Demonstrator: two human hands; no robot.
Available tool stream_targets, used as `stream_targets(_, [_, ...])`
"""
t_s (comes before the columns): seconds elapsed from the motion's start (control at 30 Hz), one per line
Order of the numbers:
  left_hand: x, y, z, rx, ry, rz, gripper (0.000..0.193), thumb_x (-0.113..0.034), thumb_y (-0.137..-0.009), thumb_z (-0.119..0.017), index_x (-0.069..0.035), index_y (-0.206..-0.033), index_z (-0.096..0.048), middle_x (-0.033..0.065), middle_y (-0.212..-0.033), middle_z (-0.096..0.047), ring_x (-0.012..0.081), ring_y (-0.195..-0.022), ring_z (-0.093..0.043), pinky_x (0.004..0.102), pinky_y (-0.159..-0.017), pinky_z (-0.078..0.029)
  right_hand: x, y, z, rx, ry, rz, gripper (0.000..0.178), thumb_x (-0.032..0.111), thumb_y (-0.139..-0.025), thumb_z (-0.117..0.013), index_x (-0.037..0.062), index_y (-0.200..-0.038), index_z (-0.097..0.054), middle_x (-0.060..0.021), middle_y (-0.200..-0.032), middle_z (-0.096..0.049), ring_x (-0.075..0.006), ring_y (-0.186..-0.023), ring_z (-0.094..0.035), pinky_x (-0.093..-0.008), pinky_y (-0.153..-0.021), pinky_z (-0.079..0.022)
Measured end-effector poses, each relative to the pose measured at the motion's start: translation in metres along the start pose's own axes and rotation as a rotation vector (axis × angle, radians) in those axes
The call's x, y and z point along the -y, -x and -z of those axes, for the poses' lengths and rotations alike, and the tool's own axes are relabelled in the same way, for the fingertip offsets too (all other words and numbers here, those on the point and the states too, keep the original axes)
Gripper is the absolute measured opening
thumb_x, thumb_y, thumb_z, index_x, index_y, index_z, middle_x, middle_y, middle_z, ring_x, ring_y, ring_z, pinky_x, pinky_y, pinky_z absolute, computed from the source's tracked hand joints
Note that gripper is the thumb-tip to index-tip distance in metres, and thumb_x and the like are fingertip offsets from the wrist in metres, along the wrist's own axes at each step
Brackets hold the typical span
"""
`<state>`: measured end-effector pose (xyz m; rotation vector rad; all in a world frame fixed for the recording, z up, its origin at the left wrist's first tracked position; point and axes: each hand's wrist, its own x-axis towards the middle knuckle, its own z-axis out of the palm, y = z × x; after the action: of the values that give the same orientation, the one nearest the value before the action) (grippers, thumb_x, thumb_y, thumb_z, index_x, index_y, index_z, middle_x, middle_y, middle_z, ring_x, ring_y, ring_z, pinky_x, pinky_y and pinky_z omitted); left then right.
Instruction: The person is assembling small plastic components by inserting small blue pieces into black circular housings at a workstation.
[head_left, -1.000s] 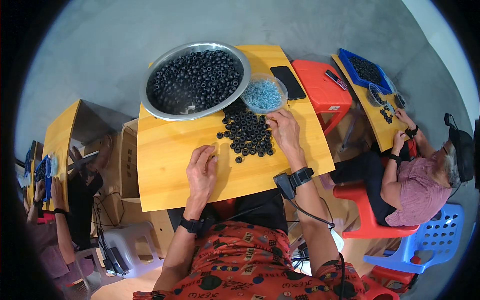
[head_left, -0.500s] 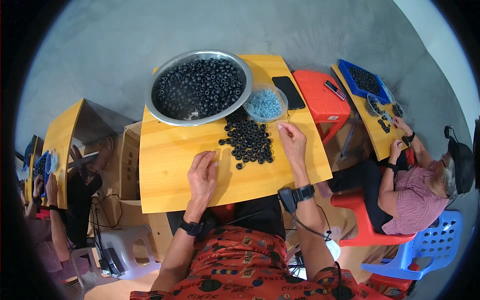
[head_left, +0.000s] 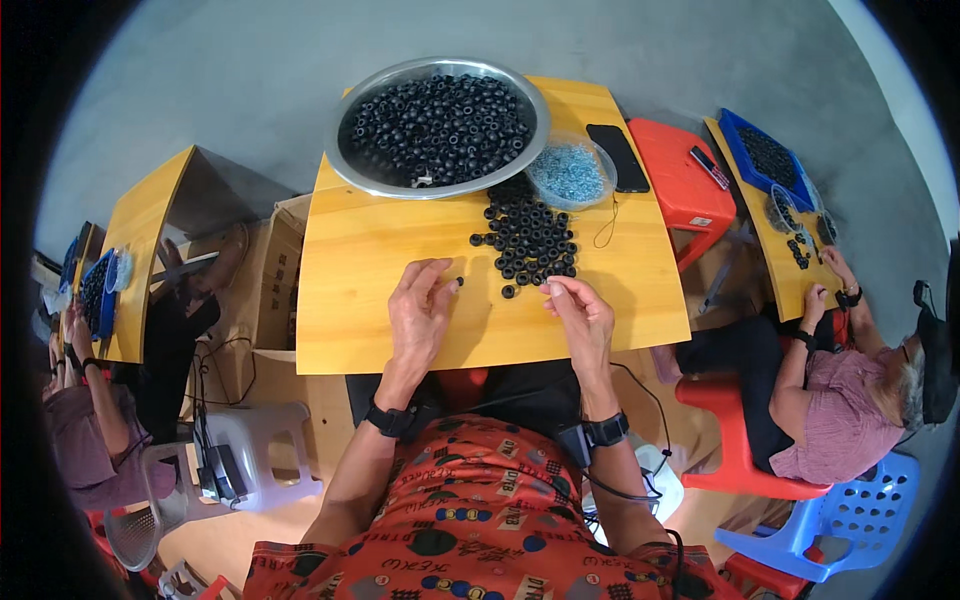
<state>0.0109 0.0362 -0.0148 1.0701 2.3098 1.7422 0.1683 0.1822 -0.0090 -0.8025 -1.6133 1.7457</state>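
pinching a black ring [head_left: 459, 282], left hand [head_left: 420, 312] near table's front edge [head_left: 480, 356]

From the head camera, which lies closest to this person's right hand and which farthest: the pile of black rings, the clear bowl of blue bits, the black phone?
1. Pile of black rings, just ahead of the right hand.
2. Clear bowl of blue bits, beyond the pile.
3. Black phone, at the far right edge.

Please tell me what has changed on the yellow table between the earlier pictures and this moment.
The right hand drew back from the pile of black rings toward the near table edge, fingertips pinched together. The left hand lifted its fingers off the yellow table and now pinches a small black ring. The metal basin, the bowl of blue pieces and the phone kept their places.
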Motion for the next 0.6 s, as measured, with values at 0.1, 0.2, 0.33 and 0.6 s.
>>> stream_targets(0.1, [-0.016, 0.002, -0.002, 0.011, -0.104, -0.049, 0.028, 0.006, -0.08, -0.065, 0.002, -0.107, -0.065, 0.0128, -0.099, -0.062, 0.0209, -0.079, -0.061, 0.0302, -0.073, -0.051, -0.007, 0.003, 0.0, -0.034, 0.081, 0.086, 0.02, 0.013, -0.093, -0.062, -0.0023, -0.106, -0.066, -0.0046, -0.092, -0.069, -0.0084, -0.082, -0.061, -0.0223, -0.074, -0.048])
stream_targets(0.2, [-0.011, 0.003, -0.006, 0.013, -0.196, -0.02, 0.029, 0.002, -0.077, -0.069, 0.001, -0.106, -0.064, 0.0169, -0.102, -0.061, 0.0325, -0.088, -0.062, 0.0377, -0.074, -0.052, -0.016, 0.005, -0.004, -0.056, 0.112, 0.141, 0.018, 0.012, -0.093, -0.062, -0.0023, -0.104, -0.066, -0.0044, -0.091, -0.069, -0.008, -0.083, -0.061, -0.022, -0.074, -0.048])
stream_targets(0.33, [-0.021, 0.009, -0.024, 0.027, -0.225, -0.147, 0.031, 0.0, -0.074, -0.07, 0.0, -0.105, -0.065, 0.016, -0.1, -0.062, 0.0321, -0.09, -0.062, 0.0385, -0.076, -0.052, -0.014, 0.008, -0.006, -0.137, 0.051, 0.113, 0.016, 0.01, -0.092, -0.062, -0.0009, -0.102, -0.067, -0.002, -0.089, -0.068, -0.0061, -0.081, -0.06, -0.0212, -0.072, -0.047])
stream_targets(0.6, [-0.019, 0.015, -0.056, 0.16, -0.159, -0.168, 0.024, 0.003, -0.076, -0.067, 0.0, -0.101, -0.068, 0.0102, -0.092, -0.065, 0.0247, -0.082, -0.065, 0.0319, -0.075, -0.053, -0.024, 0.005, -0.007, -0.125, 0.142, 0.201, 0.016, 0.009, -0.093, -0.061, -0.0021, -0.103, -0.066, -0.003, -0.088, -0.067, -0.0063, -0.081, -0.059, -0.0218, -0.073, -0.047])
